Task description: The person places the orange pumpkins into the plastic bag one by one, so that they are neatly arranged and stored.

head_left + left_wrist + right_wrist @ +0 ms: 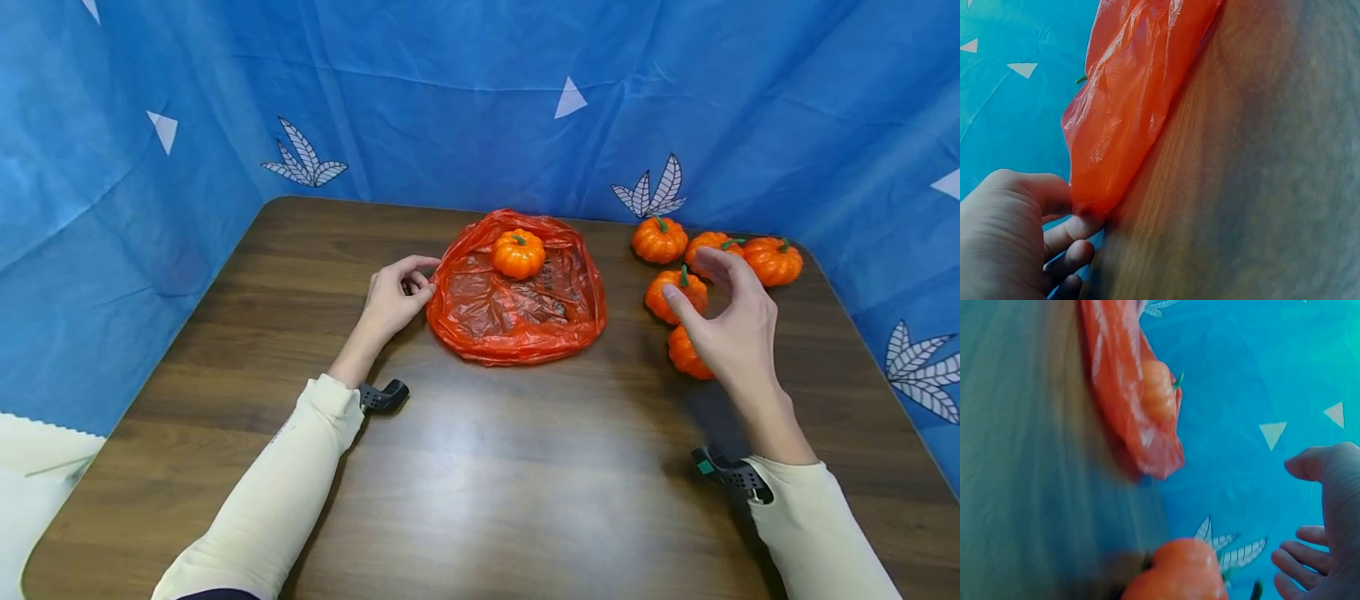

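A red plastic bag (517,348) lies spread open on the table, its rim raised around a small orange pumpkin (518,255) with a green stem. My left hand (396,298) pinches the bag's left rim between thumb and fingers; the left wrist view shows the bag's edge (1116,150) at those fingertips. Over on the right, my right hand (738,329) hovers above several more pumpkins, thumb and fingers spread apart and holding nothing. Closest to its thumb is one pumpkin (667,293), with another (686,354) partly hidden below the hand.
Three pumpkins stand farther back at the table's right corner: one on the left (659,240), one partly behind the fingers, and one on the right (773,262). The brown wooden table (480,467) meets a blue patterned cloth (450,108) behind it.
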### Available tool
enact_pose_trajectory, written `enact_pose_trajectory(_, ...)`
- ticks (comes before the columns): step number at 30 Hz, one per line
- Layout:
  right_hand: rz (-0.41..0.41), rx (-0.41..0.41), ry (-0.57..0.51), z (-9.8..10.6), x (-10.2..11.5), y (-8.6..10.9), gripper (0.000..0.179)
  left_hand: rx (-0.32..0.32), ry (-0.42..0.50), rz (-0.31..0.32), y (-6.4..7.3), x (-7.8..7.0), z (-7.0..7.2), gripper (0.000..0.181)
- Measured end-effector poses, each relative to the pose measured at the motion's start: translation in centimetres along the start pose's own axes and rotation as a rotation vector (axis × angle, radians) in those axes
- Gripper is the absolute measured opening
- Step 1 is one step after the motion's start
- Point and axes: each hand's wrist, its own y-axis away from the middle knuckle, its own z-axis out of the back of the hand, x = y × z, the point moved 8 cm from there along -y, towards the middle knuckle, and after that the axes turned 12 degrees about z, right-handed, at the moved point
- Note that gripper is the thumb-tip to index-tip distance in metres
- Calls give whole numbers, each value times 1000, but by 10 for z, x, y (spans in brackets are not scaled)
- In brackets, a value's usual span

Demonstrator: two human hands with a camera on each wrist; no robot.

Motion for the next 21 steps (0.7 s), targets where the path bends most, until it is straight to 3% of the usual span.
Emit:
enact_pose_trajectory(10,-97,-1,37,18,-30,22,59,-12,-20,-19,-4,-6,-2,34)
enact_pose_trajectory(21,-132,77,7,12,-47,40,62,-3,-12,-12,-1,-1,1,34)
